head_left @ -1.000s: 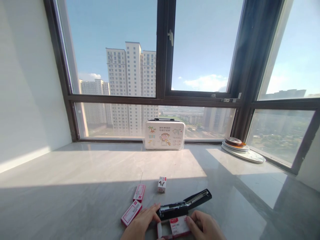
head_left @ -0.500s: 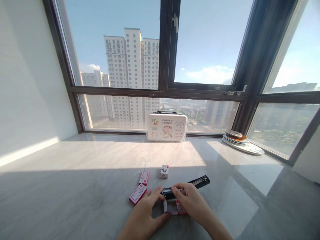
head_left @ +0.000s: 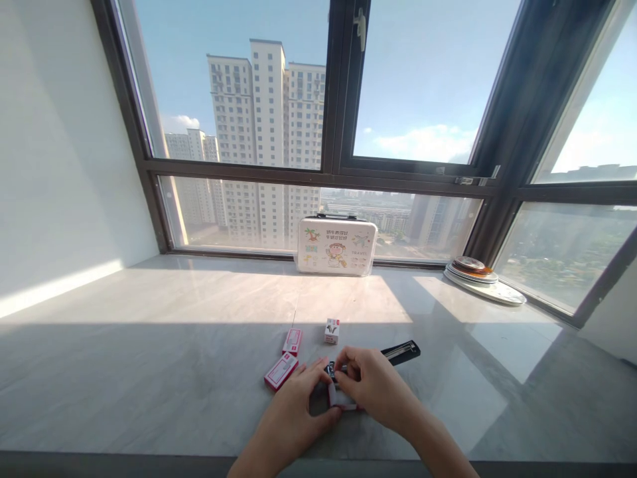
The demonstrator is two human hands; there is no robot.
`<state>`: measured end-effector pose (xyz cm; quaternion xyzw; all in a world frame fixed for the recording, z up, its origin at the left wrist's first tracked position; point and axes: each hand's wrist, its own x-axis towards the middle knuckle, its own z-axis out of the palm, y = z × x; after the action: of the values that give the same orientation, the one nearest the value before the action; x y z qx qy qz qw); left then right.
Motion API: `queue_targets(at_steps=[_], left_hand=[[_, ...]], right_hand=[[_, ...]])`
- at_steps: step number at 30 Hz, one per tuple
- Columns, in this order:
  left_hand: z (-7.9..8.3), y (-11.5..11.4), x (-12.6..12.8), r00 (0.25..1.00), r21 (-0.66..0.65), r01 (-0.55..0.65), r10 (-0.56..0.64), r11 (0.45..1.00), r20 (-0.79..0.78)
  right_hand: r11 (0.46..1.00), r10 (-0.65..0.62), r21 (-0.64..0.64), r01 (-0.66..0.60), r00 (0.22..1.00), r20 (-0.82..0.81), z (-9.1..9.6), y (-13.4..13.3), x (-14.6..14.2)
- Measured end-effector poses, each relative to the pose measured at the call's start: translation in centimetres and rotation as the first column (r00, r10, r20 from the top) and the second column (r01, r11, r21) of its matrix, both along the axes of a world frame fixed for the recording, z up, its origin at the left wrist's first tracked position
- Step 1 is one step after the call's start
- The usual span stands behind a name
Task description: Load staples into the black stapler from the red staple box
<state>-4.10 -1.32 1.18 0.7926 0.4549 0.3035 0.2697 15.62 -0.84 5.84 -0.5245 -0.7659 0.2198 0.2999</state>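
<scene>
A black stapler [head_left: 402, 352] lies opened out on the stone sill, its long arm pointing to the far right. My right hand [head_left: 373, 382] is over its near end, thumb and forefinger pinched together there. What they hold is hidden or too small to name. My left hand [head_left: 298, 405] rests on the sill with thumb and fingers apart. Its fingertips touch the stapler's left end, and the thumb lies by an opened small box [head_left: 341, 398], partly covered by my right hand. Two red-and-white boxes [head_left: 281, 370] [head_left: 292, 341] lie just beyond my left hand.
A small white box [head_left: 332, 331] with a picture on it stands beyond the stapler. A white printed carry case [head_left: 337, 247] leans at the window. Stacked plates [head_left: 480, 282] sit in the right corner. The sill's front edge [head_left: 124, 455] runs along the bottom.
My right hand has shifted left to the stapler's near end and pinches there. My left hand stays nearly in place. The view has tilted down, showing the sill's front edge.
</scene>
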Motion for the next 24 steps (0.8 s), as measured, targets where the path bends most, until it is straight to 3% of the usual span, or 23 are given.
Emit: queue_targets(at_steps=[4,9,13,15,18,20,24], left_hand=[[-0.1,0.0,0.1,1.000,0.000,-0.002,0.002,1.000,0.018],[0.2,-0.2,-0.1,0.998,0.014,0.010,-0.011,1.000,0.066],[0.7,-0.5,-0.3,0.996,0.114,-0.066,0.059,0.991,0.063],[0.8,-0.5,-0.2,0.995,0.113,-0.094,0.096,0.989,-0.014],[0.6,-0.4,0.6,0.977,0.121,-0.111,0.130,0.986,-0.167],[0.2,-0.4,1.4,0.963,0.150,-0.121,0.153,0.981,-0.220],[-0.3,-0.4,2.8,0.961,0.179,-0.106,0.147,0.978,-0.233]], right_hand=[[0.998,0.059,-0.027,-0.055,0.983,0.176,0.2,-1.4,0.8],[0.998,0.044,-0.049,-0.036,0.984,0.175,-0.4,-2.2,1.2],[0.990,-0.128,-0.030,0.135,0.976,0.177,-0.8,-2.0,4.1],[0.968,-0.236,-0.021,0.250,0.936,0.260,-1.4,-1.8,6.1],[0.952,-0.257,-0.072,0.298,0.902,0.347,-2.6,-1.6,7.6],[0.956,-0.241,-0.077,0.284,0.906,0.349,-3.2,-1.8,6.9],[0.952,-0.295,0.035,0.304,0.879,0.376,-3.5,-2.2,3.4]])
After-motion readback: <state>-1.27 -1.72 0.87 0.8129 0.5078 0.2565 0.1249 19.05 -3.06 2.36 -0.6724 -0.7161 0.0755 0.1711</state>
